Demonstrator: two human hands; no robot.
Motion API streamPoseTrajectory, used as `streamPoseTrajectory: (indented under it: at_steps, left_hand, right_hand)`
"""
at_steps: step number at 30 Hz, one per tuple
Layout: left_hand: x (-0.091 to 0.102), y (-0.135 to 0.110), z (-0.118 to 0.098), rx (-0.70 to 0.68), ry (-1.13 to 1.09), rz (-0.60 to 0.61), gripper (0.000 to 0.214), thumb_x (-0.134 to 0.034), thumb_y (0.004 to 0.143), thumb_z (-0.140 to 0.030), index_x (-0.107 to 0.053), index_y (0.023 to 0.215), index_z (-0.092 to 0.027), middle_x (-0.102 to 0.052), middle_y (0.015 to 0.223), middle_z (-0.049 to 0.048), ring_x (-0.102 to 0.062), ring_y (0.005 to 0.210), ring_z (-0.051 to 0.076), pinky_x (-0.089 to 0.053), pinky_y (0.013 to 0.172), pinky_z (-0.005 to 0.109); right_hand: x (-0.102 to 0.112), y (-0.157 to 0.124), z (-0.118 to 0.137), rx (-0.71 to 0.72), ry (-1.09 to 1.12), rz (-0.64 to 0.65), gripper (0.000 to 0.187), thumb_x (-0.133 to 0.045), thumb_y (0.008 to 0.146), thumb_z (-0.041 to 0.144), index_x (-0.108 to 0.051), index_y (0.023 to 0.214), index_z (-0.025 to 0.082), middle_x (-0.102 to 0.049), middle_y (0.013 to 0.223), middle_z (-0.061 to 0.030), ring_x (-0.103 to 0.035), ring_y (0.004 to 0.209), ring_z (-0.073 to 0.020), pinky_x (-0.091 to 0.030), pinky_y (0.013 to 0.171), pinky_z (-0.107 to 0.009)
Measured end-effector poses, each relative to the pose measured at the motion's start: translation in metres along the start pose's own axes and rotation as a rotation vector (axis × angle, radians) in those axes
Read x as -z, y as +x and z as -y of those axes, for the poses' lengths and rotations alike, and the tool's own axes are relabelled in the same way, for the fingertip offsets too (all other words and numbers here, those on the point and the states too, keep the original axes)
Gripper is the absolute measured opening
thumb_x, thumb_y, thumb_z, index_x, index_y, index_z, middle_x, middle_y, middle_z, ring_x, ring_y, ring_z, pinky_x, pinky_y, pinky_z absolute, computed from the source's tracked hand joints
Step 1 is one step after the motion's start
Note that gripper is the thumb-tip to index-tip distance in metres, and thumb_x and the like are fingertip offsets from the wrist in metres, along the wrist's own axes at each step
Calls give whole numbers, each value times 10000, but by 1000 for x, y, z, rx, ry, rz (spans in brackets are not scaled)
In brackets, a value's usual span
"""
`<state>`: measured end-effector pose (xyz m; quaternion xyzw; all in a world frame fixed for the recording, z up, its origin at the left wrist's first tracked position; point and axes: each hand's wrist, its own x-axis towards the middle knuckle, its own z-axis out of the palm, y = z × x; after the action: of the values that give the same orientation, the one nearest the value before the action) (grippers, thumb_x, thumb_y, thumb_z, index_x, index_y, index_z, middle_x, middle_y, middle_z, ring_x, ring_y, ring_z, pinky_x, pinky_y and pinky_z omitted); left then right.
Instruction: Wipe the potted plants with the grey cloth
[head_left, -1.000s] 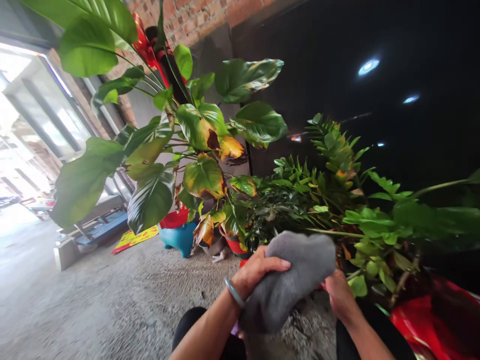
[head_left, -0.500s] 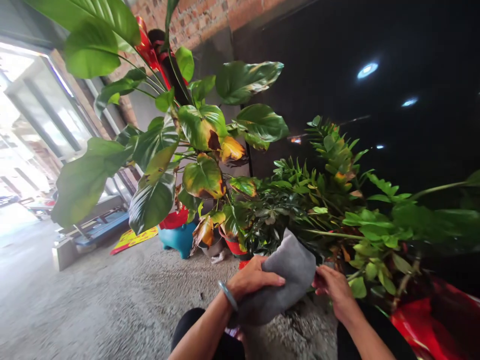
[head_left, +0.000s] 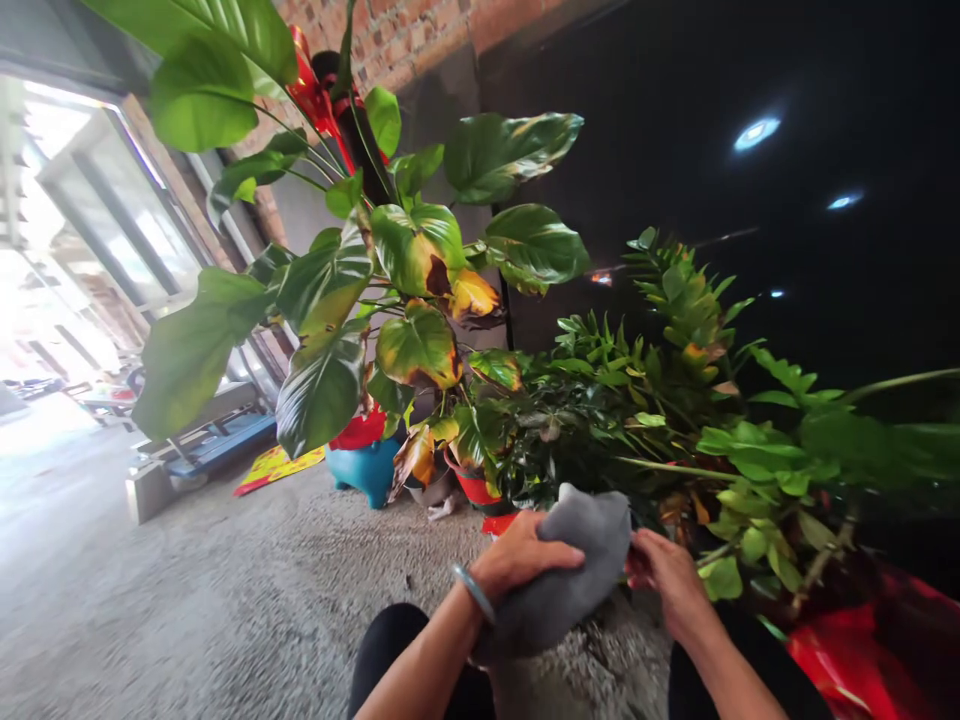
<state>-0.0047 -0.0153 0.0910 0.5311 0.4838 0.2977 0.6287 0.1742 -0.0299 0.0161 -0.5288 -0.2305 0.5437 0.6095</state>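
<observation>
A grey cloth [head_left: 581, 590] is held up between my two hands, just above the ground in front of my knees. My left hand [head_left: 525, 556], with a pale bangle on its wrist, grips the cloth from its left side, thumb across the front. At the cloth's right edge, the fingers of my right hand [head_left: 664, 575] are pinched together on it; their tips are partly hidden. Behind the cloth stands a dense low plant [head_left: 577, 430] with dark green leaves. Above and left is a tall plant [head_left: 416, 340] with broad leaves, some yellowed and browned.
A blue pot [head_left: 364, 468] and a red pot [head_left: 474, 480] stand on the rough concrete floor [head_left: 262, 600]. Red wrapping [head_left: 862, 650] lies at the lower right. A flat blue trolley [head_left: 221, 445] is at the left. A dark glossy wall [head_left: 675, 120] rises behind the plants.
The cloth's upper tip has folded down, so it stands lower and more bunched. Both hands keep their hold. The whole view has shifted slightly, with the plants appearing further right.
</observation>
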Motion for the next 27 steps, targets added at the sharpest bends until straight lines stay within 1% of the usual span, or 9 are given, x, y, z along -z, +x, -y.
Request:
streamPoseTrajectory:
  at_steps: [2,4,7,9,11,15,18,24,27]
  left_hand:
    - [12,-17,-6,-6,-45,49,75,-700,599,-147,-736,662,-129,-689,613,21,-570,520,135,-452,537,239]
    - [24,-28,-24,-113,-199,31,152,-683,614,-149,-746,751,-129,-710,660,32,-614,565,156,-479,561,247]
    - [38,-25,-51,-262,-516,-196,154,-664,647,-178,-711,786,-130,-674,596,15,-619,529,161,-504,549,261]
    - [39,-15,-54,-252,-688,-388,102,-674,681,-214,-674,746,-135,-650,555,3,-596,481,147,-505,527,255]
    - [34,-5,-40,-162,-741,-446,125,-699,690,-243,-663,731,-131,-660,557,10,-589,467,141,-499,513,248]
    - [17,-7,15,11,-554,-228,254,-778,611,-261,-710,777,-82,-698,587,64,-614,488,166,-491,507,256]
    - [15,-24,30,10,-534,-142,302,-808,555,-243,-719,794,-82,-715,616,66,-637,520,170,-493,506,241]
    - [54,-19,-43,-218,-775,-456,167,-680,729,-232,-678,834,-102,-678,557,8,-602,452,137,-514,492,236]
    - [59,-4,-48,-241,-844,-561,102,-633,783,-221,-654,813,-126,-654,523,-5,-589,421,133,-513,490,236]
  right_hand:
    - [1,0,0,-2,-1,-3,261,-764,380,380,-567,404,212,-545,365,19,-487,372,-131,-358,354,-237]
    - [0,-1,0,-5,1,-5,233,-761,384,379,-615,447,208,-616,426,-5,-516,394,-140,-390,369,-247]
    - [-2,0,0,-2,18,3,237,-771,371,372,-658,491,202,-671,488,-33,-547,415,-151,-417,378,-255]
    - [-4,-1,0,1,39,15,243,-783,364,362,-668,504,199,-671,486,-33,-550,417,-150,-422,376,-251]
    - [-6,-1,1,-9,61,17,259,-800,343,355,-673,505,197,-675,488,-31,-553,420,-148,-429,379,-247]
    - [-9,-3,4,-37,70,23,293,-833,289,361,-649,458,206,-674,475,-26,-554,419,-146,-436,385,-247]
    - [-10,-5,5,-36,50,53,320,-849,276,387,-627,423,210,-672,472,-28,-547,416,-142,-435,385,-249]
    - [-8,-3,3,-1,30,73,311,-856,315,402,-654,456,211,-678,489,-30,-566,434,-158,-463,404,-268]
    - [-5,-1,1,1,51,45,286,-846,325,366,-657,476,214,-686,497,-29,-570,424,-174,-462,395,-286]
